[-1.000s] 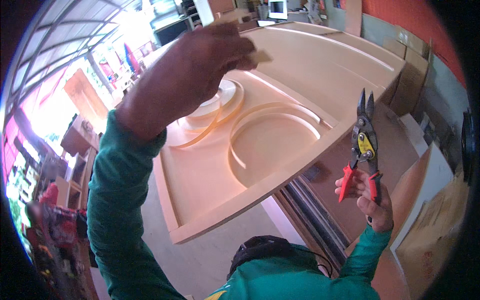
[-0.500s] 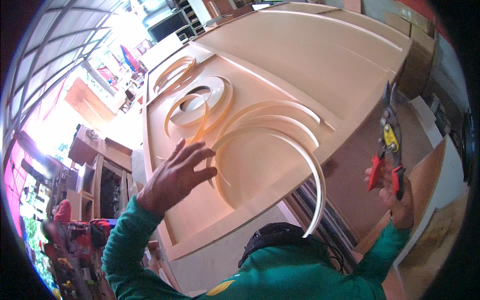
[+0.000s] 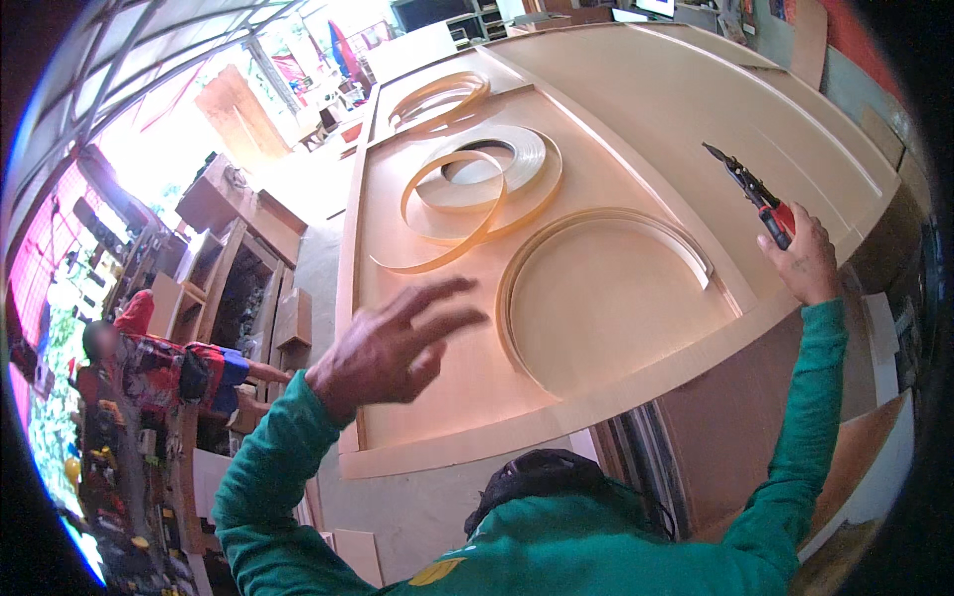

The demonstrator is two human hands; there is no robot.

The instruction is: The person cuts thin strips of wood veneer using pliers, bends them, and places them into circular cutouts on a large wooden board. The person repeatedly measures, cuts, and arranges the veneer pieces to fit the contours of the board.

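My right hand [image 3: 813, 260] grips a pair of red-handled snips [image 3: 747, 189], their dark jaws pointing up and left above the large pale panel's right half. My left hand [image 3: 393, 343] hovers over the panel's near left part, fingers spread and holding nothing. To its right, several curved edge-banding strips [image 3: 505, 303] lie nested in an arc on the framed wooden panel [image 3: 616, 318]. Farther back rests a flat roll of edge banding [image 3: 525, 159]. A loose looped strip [image 3: 404, 211] overlaps that roll, and another bundle of coiled strips [image 3: 429, 105] lies at the far left corner.
Raised rails [image 3: 437, 455] border the panel. Dark long pieces [image 3: 646, 452] are stacked below its near edge. Wooden cabinets [image 3: 204, 199] and a cluttered bench stand at left, where another person [image 3: 169, 363] is present. Boards [image 3: 865, 467] lean at the right.
My right hand has raised the snips over the panel, and their spread handles have come together. The strip that overhung the near edge now lies on the panel. The view has shifted.
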